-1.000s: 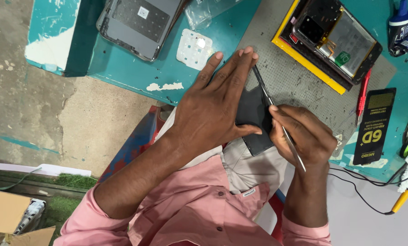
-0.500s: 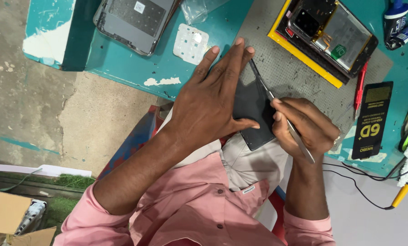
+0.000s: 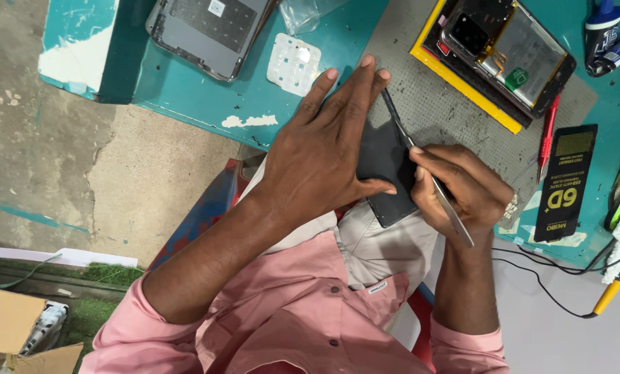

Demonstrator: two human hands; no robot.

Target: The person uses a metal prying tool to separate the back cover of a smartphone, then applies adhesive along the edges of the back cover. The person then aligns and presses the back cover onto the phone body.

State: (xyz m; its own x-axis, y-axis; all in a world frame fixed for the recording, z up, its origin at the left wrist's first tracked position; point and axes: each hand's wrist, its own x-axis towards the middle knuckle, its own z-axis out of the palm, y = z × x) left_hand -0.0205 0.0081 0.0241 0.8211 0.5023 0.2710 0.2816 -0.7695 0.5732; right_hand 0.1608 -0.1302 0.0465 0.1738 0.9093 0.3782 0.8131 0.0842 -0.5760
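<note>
My left hand lies flat, fingers together, pressing on a dark flat phone panel at the near edge of a grey work mat. My right hand grips metal tweezers; their thin tip runs up along the panel's right edge, close to my left fingertips. Most of the panel is hidden under my left palm.
An opened phone with its boards showing rests on a yellow block. A grey back cover, a white square sheet, a red pen, a black flat packet, tools and cables lie on the teal bench.
The view has shifted slightly; my hands and the panel sit a little lower and to the right in the picture. My left hand stays pressed on the panel, and the tweezers remain against its edge.
</note>
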